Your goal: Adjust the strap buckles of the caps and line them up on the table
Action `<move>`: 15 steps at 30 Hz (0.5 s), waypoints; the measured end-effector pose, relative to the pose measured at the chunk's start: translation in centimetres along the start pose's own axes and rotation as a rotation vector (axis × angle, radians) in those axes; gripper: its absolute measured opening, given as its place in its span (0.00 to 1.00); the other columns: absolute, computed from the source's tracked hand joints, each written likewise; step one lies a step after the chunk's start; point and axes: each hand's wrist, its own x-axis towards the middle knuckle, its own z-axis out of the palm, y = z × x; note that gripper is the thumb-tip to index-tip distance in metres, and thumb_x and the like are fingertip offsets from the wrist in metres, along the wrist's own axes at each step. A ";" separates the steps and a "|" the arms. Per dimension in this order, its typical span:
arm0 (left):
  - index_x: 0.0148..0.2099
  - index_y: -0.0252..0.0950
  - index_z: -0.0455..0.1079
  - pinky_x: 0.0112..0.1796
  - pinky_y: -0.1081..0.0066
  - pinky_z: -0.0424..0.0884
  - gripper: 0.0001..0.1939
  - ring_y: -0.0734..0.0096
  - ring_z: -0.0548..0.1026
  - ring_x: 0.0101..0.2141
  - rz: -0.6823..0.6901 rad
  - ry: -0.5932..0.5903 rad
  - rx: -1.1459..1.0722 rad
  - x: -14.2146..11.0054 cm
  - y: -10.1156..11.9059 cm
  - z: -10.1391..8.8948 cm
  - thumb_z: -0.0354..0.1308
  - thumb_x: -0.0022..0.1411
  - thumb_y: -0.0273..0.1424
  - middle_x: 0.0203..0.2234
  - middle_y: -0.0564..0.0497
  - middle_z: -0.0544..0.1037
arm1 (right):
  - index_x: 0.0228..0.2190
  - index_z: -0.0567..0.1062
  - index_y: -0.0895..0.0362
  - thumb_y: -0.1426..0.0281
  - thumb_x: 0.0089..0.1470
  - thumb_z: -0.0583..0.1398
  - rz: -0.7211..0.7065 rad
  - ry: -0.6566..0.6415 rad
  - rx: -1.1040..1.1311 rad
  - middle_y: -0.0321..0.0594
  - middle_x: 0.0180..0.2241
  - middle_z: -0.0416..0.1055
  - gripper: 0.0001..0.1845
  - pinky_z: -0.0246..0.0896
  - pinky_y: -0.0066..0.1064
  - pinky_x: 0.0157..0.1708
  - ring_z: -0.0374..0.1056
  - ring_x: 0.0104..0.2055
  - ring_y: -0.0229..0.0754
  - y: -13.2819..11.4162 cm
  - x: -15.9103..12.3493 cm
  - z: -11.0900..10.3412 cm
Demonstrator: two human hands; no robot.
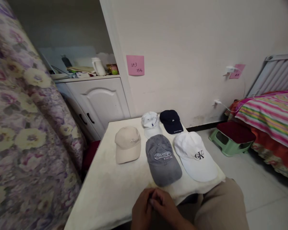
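Observation:
My left hand (142, 206) and my right hand (165, 204) rest together at the near edge of the table, fingers curled in and touching each other. No object shows in either. Just beyond them lies a grey cap (162, 161) with white lettering, its brim towards me. To its right is a white cap (194, 156) with dark letters. A beige cap (127, 145) sits on the left. Behind the grey cap are a smaller white cap (150, 124) with a small dark emblem and a navy cap (171, 121).
The caps lie on a table (100, 182) with a pale cloth, against the wall. A floral curtain (38, 127) hangs on the left, beside a white cabinet (103, 99). On the right are a green stool (230, 140) and a bed (273, 108) with a striped cover.

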 end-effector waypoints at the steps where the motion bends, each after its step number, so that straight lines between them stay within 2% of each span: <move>1: 0.46 0.39 0.75 0.44 0.63 0.75 0.16 0.58 0.79 0.42 -0.005 -0.002 0.003 0.0 0.1 0.0 0.49 0.61 0.30 0.41 0.45 0.82 | 0.24 0.66 0.56 0.70 0.49 0.58 -0.003 -0.004 0.004 0.34 0.25 0.64 0.06 0.53 0.30 0.31 0.60 0.29 0.40 0.0 0.0 0.0; 10: 0.45 0.40 0.75 0.44 0.63 0.75 0.17 0.58 0.79 0.42 -0.057 -0.022 -0.009 0.0 0.8 -0.3 0.49 0.58 0.29 0.41 0.47 0.82 | 0.24 0.65 0.55 0.67 0.51 0.59 0.030 -0.016 0.002 0.31 0.23 0.60 0.08 0.50 0.28 0.27 0.56 0.26 0.38 -1.0 -0.1 -0.1; 15: 0.45 0.37 0.75 0.46 0.63 0.73 0.16 0.58 0.79 0.43 -0.094 -0.077 -0.129 0.1 1.5 -1.0 0.50 0.57 0.28 0.42 0.45 0.82 | 0.25 0.67 0.56 0.67 0.50 0.60 0.005 -0.004 0.013 0.34 0.25 0.64 0.07 0.53 0.29 0.29 0.59 0.29 0.40 -2.1 -0.3 -0.4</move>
